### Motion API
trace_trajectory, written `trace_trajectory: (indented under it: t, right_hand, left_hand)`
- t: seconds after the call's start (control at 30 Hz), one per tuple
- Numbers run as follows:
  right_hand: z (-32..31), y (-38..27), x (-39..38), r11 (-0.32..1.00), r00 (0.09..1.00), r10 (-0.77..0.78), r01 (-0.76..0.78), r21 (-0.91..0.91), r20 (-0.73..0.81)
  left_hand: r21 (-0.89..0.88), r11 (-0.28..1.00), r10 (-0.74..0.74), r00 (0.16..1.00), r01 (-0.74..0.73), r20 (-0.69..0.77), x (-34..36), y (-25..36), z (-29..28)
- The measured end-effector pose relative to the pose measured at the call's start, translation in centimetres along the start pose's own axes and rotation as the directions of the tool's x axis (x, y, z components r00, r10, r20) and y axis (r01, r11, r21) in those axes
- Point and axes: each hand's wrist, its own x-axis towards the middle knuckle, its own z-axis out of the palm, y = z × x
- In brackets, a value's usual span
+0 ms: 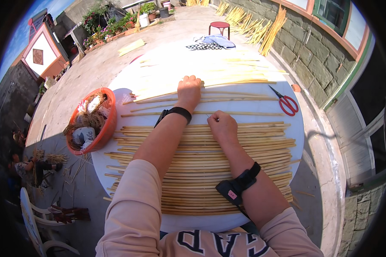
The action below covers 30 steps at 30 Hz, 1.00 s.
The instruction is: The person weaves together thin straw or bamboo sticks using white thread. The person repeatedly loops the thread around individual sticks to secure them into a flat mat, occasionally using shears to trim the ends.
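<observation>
A row of pale yellow straw-like stalks (197, 184), lying side by side like a mat, covers the near half of a round white table (109, 156). Beyond it, more loose stalks (244, 99) lie across the tabletop. My left hand (189, 91) reaches over these, its fingers closed round a long stalk (244, 82). Just above the far edge of the row, my right hand (223, 127) is closed in a pinch. A thin line shows by its fingertips, too fine to name. Scissors with red handles (288, 105) rest at the table's right side.
An orange basket (108, 124) of tangled fibre and cloth stands at the left. Folded cloth (214, 42) lies at the table's far edge, before a red stool (220, 25). Stalk bundles (272, 32) lean on the wall. A seated person (28, 167) and a white chair (30, 218) are at left.
</observation>
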Motion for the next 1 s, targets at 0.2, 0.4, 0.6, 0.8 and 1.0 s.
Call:
trace_trajectory:
  t: [0.2, 0.4, 0.6, 0.8, 1.0]
  right_hand:
    - [0.1, 0.1, 0.0, 0.999, 0.998, -0.046, 0.045, -0.030, -0.039]
    - [0.4, 0.3, 0.1, 0.996, 0.996, -0.079, 0.077, -0.044, -0.052]
    - [0.6, 0.6, 0.1, 0.995, 0.993, -0.095, 0.092, -0.036, -0.074]
    - [0.7, 0.4, 0.4, 0.999, 0.999, -0.028, 0.026, -0.045, -0.027]
    - [0.6, 0.2, 0.1, 0.997, 0.996, -0.064, 0.061, -0.049, -0.057]
  left_hand:
    - [0.020, 0.999, -0.049, 0.989, 0.046, 0.143, -1.1, 0.7, 0.1]
    - [-0.048, 0.995, -0.077, 0.970, 0.090, 0.230, -1.1, 0.3, -0.7]
    - [-0.092, 0.992, -0.077, 0.994, 0.084, 0.079, 0.2, -0.4, -0.6]
    - [0.066, 0.998, -0.007, 1.000, 0.008, -0.016, 2.4, -0.9, -0.9]
    - [-0.112, 0.988, -0.064, 0.937, 0.109, 0.342, 0.7, -0.5, -1.5]
